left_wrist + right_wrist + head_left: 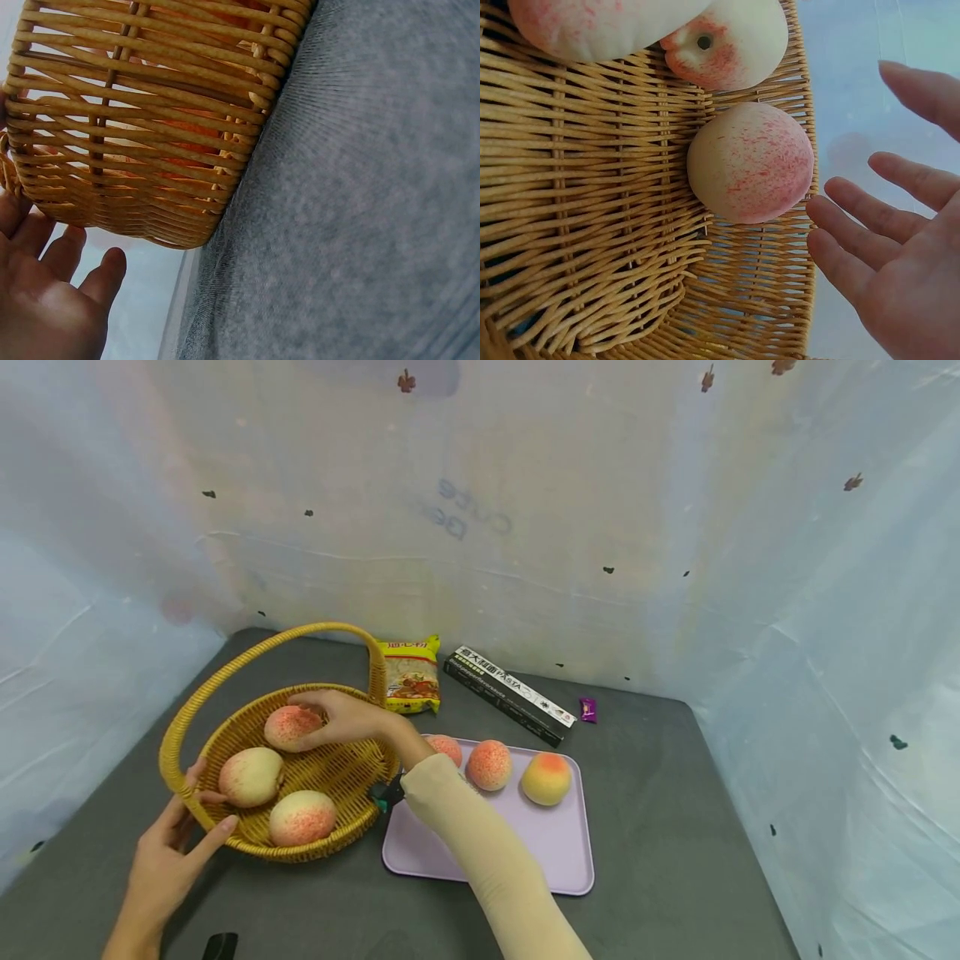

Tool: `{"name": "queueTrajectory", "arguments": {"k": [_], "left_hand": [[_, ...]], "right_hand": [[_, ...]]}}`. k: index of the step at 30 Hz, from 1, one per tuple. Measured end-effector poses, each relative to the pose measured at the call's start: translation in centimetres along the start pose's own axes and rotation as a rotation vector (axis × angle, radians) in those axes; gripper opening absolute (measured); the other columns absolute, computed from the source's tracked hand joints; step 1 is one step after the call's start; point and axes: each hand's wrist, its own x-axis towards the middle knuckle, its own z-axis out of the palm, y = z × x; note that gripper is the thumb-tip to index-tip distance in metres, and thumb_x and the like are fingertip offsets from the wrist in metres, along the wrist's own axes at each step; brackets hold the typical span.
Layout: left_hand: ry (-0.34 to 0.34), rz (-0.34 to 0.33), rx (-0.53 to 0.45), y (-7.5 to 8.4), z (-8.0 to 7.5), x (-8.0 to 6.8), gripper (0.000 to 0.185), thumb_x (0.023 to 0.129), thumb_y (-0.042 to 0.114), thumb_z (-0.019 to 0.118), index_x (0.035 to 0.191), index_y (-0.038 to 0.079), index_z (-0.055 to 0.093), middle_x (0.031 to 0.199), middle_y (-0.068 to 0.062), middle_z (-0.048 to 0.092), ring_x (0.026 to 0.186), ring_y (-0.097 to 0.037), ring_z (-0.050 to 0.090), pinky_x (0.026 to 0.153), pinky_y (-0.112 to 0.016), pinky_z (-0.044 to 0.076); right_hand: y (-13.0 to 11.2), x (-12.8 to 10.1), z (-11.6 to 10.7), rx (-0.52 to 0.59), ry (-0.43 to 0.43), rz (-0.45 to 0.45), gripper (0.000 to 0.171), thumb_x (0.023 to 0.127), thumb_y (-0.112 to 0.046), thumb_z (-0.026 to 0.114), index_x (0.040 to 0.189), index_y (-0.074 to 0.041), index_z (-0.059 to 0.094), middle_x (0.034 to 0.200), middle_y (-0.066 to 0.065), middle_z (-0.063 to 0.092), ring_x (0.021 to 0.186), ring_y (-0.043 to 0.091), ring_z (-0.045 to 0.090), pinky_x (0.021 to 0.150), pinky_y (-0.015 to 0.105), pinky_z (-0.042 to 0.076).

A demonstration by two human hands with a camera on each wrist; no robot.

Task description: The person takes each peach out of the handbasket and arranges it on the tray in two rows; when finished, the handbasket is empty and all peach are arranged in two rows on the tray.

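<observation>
A yellow wicker basket [330, 847] with a tall arched handle stands on the left and contains three pale peaches flecked with red. My right hand [341, 720] reaches over its far side, beside the farthest peach [288, 728]. In the right wrist view, loosely extended fingers lie close to that peach [751, 163], and nothing is gripped. My left hand [168, 860] rests at the basket's near left rim, next to the left peach [251, 777]. The left wrist view has its fingers [66, 255] fairly straight against the wicker. A third peach [302, 818] lies at the basket's near side.
To the right, a lilac tray [555, 860] bears three more peaches, one partly behind my right sleeve. Behind it are a yellow noodle packet [411, 677], a black pasta box [510, 692] and a small purple wrapped sweet [588, 710]. A pale curtain hangs behind the grey table.
</observation>
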Motion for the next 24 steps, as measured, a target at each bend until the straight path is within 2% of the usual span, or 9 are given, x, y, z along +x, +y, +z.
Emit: {"name": "queueTrajectory", "arguments": {"k": [7,24], "left_hand": [[0.004,0.003,0.002,0.1,0.0,0.0,0.083,0.091,-0.007,0.068,0.159,0.02,0.029,0.113,0.015,0.058,0.118,0.009,0.046,0.093,-0.004,0.036],[0.004,0.003,-0.006,0.0,0.0,0.0,0.082,0.091,-0.008,0.067,0.159,0.02,0.03,0.113,0.014,0.058,0.117,0.007,0.047,0.094,-0.005,0.037]], "right_hand": [[-0.1,0.8,0.3,-0.018,0.0,0.011,0.071,0.094,-0.024,0.069,0.155,-0.006,0.036,0.155,0.007,0.04,0.14,0.011,0.037,0.105,0.012,0.031],[0.0,1.5,0.6,-0.012,0.017,0.056,0.071,0.093,-0.021,0.071,0.154,-0.005,0.038,0.154,0.008,0.041,0.137,0.012,0.041,0.098,0.011,0.036]]}}
